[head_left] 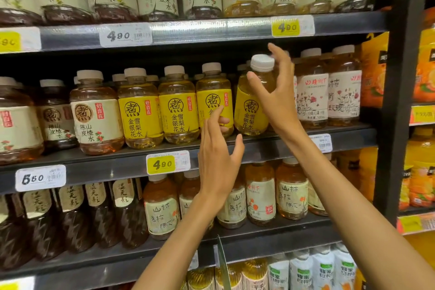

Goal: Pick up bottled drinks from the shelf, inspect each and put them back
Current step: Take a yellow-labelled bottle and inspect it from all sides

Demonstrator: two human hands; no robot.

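my right hand (277,99) has its thumb on the front of the neck of a yellow-label bottle (253,101) and its fingers spread wide up past the white cap (262,62), so i think it is only loosely holding the bottle, or just letting go; i cannot tell how tight it is. that bottle leans a little to the right, and i cannot tell if its bottom sits flat on the middle shelf (259,150), which i use as my marker. my left hand (219,160) is in front of that shelf's edge, just left of the leaning bottle, fingers open and loose, with the tips touching or almost touching the next yellow bottle (214,101); it holds nothing. what could go wrong: if my right hand lets go while the bottle leans, it may tip off the front of the shelf, or bump the rose-label bottle (312,96) just to its right. my left fingers could also push the next bottle back into the row behind it. the price tag (162,163) on the shelf's front edge is near my left wrist and could get knocked.
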